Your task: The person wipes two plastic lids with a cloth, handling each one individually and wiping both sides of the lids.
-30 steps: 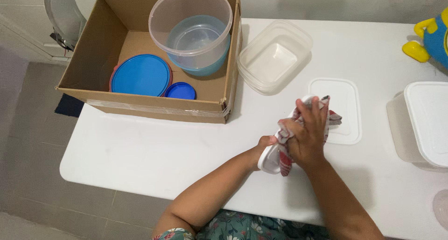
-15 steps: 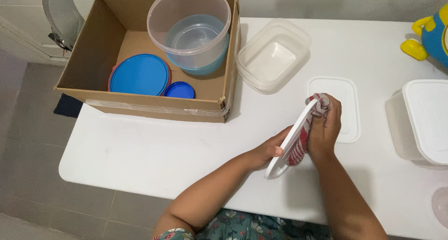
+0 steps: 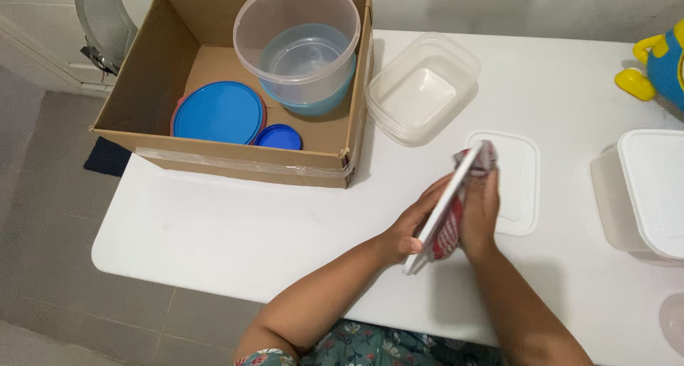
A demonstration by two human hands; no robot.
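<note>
Both forearms converge — left hand (image 3: 412, 227) and right hand (image 3: 482, 211) closed, palms facing.

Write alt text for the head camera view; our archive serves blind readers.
A person's left hand holds a white lid on edge above a white table while the right hand presses a red checked cloth against it. A cardboard box of round containers and blue lids sits behind, beside clear square tubs.
</note>
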